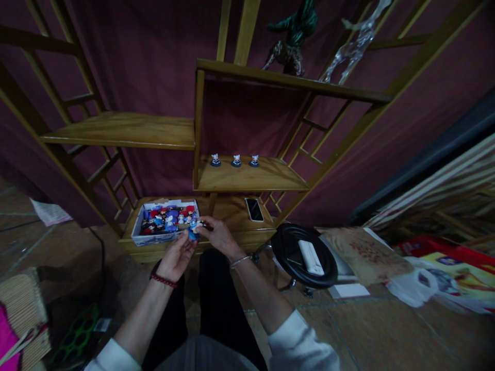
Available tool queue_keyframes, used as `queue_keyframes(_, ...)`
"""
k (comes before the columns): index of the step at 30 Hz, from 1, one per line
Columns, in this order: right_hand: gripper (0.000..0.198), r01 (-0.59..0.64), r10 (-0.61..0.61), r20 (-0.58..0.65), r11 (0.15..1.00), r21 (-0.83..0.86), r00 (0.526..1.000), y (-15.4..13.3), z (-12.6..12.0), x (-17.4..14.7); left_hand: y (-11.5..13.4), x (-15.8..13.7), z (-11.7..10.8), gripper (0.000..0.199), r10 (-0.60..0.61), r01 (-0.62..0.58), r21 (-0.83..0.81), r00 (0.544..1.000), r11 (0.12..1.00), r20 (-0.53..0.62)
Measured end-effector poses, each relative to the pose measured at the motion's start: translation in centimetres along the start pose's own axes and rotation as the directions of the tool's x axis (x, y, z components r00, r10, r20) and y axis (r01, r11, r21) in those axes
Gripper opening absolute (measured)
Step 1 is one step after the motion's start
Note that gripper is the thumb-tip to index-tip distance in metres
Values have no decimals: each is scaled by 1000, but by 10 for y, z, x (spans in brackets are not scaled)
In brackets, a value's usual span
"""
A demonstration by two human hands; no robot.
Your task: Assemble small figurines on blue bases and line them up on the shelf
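Between my two hands is a small blue-and-white figurine (193, 231), held just over the front right corner of a box. My left hand (178, 256) grips its blue lower part from below, and my right hand (217, 234) pinches it from the right side. The white cardboard box (154, 239) holds many small red, blue, purple and white figurines in a jumble. On the middle shelf (247, 179) three small white figurines with dark round bases stand in a row: one at left (215, 160), one in the centre (236, 161), one at right (254, 161).
A phone (254, 209) lies on the bottom shelf, right of my hands. A round black stool (284, 252) with a white object (310, 257) on it stands to the right. Dark green (296, 31) and clear (353, 44) statues stand on the upper shelf. Bags (415, 283) lie on the floor.
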State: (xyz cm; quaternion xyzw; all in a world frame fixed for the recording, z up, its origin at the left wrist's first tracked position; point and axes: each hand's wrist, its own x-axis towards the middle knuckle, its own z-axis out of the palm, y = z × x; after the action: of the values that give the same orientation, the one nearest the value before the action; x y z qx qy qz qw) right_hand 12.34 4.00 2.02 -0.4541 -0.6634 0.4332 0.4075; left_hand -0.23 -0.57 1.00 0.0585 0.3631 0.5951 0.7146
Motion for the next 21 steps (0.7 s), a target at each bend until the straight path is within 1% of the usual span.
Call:
queue_keyframes(3,28,5,-4,30,1000,-16,1000,0,-3,0,0,-2,1,14,-21,21,-32,1000,999,6)
queue_keyframes(6,29,41,-38,73,998,-45,997,-1,-6,0,0,-5,4,16,-45,46,-59,999,997,18)
queue_keyframes(11,31,71,-59,123,993,-95,991,-6,-11,2,0,-8,7,18,-50,52,-87,998,995,26)
queue_keyframes(16,28,124,-103,152,982,-140,983,-12,-15,3,-2,-10,6,18,-73,81,-142,995,986,62)
queue_keyframes(21,26,166,-127,214,970,-175,968,-16,-19,4,-3,-11,6,19,-94,106,-171,993,980,76)
